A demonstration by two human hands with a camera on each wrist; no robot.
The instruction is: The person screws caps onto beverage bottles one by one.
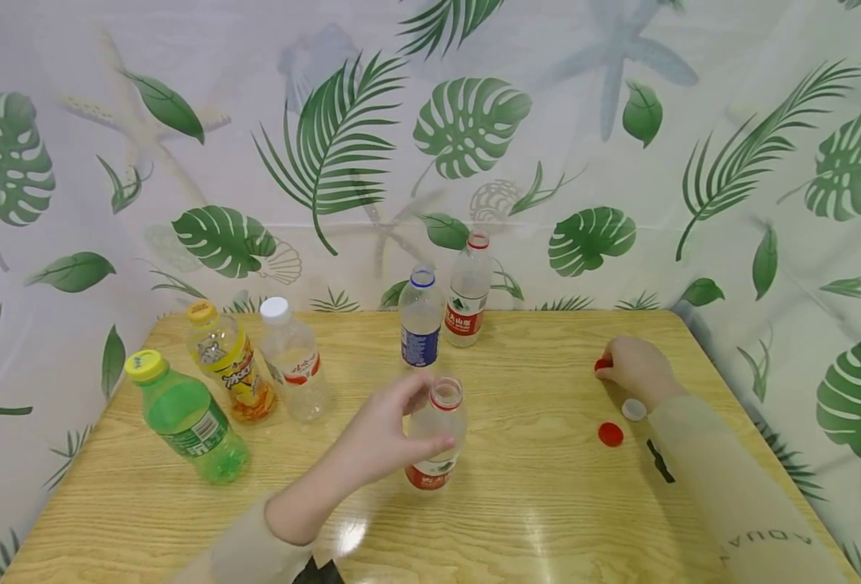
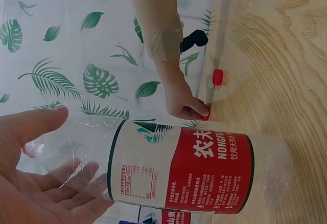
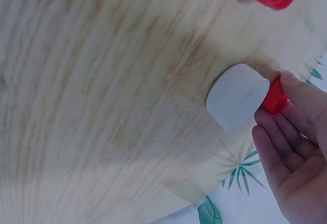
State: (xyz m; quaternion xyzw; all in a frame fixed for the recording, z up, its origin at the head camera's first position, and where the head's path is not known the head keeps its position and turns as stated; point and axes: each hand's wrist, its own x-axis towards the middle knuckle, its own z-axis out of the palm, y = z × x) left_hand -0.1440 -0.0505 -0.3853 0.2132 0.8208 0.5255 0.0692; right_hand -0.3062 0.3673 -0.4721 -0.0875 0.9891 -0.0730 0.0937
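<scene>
My left hand (image 1: 382,430) is around the upper part of a clear, capless water bottle (image 1: 430,472) with a red neck ring and a red-and-white label. Its thumb lies across the front and the fingers go round the far side, seen through the plastic in the left wrist view. The bottle stands upright on the table. Over at the right, my right hand (image 1: 638,369) pinches a red bottle cap (image 3: 276,97) between thumb and fingertips, low over the tabletop. Just beside that hand lie a white cap (image 1: 634,410) and another red cap (image 1: 610,435).
Two capless bottles, one with a blue label (image 1: 420,345) and one with a red label (image 1: 467,316), stand at the back. To the left are a green bottle (image 1: 193,430), a yellow-capped drink bottle (image 1: 237,369) and a white-capped bottle (image 1: 299,369). A leaf-patterned cloth (image 1: 474,195) hangs behind the wooden table (image 1: 533,454).
</scene>
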